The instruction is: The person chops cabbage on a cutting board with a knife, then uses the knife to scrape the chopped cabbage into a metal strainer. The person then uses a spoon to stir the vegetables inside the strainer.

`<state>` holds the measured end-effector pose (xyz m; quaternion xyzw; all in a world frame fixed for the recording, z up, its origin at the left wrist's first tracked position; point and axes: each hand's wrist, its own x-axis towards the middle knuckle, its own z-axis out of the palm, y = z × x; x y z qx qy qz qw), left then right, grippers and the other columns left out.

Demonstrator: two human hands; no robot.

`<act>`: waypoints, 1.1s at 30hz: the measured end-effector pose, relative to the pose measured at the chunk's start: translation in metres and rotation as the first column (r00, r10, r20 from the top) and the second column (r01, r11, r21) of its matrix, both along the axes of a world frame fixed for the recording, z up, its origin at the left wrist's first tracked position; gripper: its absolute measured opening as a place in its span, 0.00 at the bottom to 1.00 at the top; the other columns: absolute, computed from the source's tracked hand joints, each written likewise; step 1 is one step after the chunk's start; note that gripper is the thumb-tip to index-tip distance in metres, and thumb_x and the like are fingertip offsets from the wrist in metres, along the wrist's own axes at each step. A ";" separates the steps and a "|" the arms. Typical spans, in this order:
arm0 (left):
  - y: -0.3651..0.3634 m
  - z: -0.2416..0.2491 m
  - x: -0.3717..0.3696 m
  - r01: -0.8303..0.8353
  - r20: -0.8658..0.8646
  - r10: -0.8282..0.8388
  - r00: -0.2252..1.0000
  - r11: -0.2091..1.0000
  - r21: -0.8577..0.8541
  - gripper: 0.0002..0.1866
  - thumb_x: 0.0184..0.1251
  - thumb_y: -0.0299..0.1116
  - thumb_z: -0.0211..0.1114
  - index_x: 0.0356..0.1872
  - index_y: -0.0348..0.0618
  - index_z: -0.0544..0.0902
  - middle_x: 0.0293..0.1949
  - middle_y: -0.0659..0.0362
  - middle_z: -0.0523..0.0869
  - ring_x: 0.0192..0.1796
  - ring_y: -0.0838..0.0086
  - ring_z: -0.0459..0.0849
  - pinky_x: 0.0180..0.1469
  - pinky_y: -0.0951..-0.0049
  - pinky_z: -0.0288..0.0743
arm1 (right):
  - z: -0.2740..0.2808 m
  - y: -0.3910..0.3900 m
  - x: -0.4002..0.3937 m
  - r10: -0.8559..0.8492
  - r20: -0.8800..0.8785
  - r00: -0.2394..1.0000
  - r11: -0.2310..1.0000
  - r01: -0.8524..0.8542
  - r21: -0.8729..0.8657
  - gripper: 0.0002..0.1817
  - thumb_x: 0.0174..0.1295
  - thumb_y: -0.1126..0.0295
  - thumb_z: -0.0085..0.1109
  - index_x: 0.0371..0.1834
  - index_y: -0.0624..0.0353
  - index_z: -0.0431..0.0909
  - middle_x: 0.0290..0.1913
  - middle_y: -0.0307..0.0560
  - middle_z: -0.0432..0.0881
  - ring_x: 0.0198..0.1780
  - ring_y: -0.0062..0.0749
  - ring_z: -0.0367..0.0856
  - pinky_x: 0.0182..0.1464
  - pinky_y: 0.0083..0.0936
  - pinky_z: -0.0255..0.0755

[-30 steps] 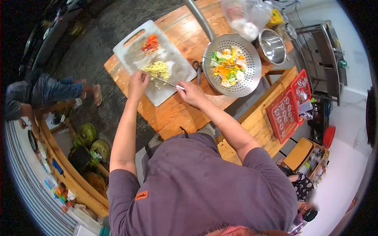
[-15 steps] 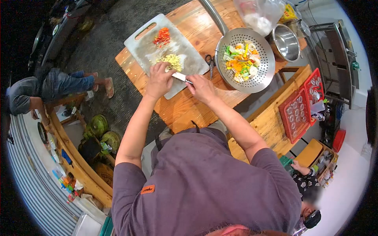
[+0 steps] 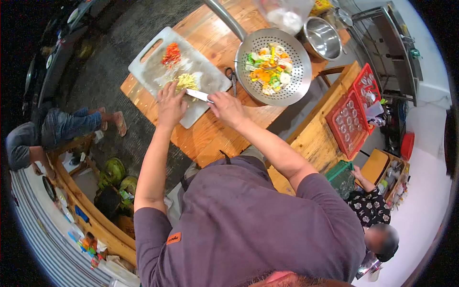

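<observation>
My right hand is closed around the handle of a knife, its blade pointing left across the cutting board. My left hand rests on the board with its fingers somewhat apart, fingertips at the edge of a pile of finely chopped pale yellow pieces, thumb close to the blade. Farther up the board lies a heap of chopped red pieces. To the right, a perforated metal strainer pan with a long handle holds cut vegetables. Scissors lie between board and pan.
A metal pot and a plastic bag stand at the wooden table's far right. Red crates of glasses sit on a bench. One person touches a green basket at right; another person is at left.
The view has shifted, so the table and my hands sit farther left. The knife stays in my right hand, and more of its blade shows. The person at right and the green basket show more.
</observation>
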<state>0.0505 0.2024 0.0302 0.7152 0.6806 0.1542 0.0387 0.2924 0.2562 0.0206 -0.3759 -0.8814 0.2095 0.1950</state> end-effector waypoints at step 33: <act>-0.001 -0.020 -0.002 -0.199 0.157 0.175 0.972 0.968 0.154 0.08 0.65 0.30 0.70 0.43 0.45 0.85 0.45 0.54 0.85 0.55 0.56 0.82 0.60 0.53 0.70 | 0.002 -0.016 0.001 0.056 -0.014 0.998 0.980 -0.058 -0.192 0.10 0.71 0.64 0.64 0.51 0.55 0.80 0.48 0.52 0.82 0.55 0.52 0.82 0.54 0.47 0.78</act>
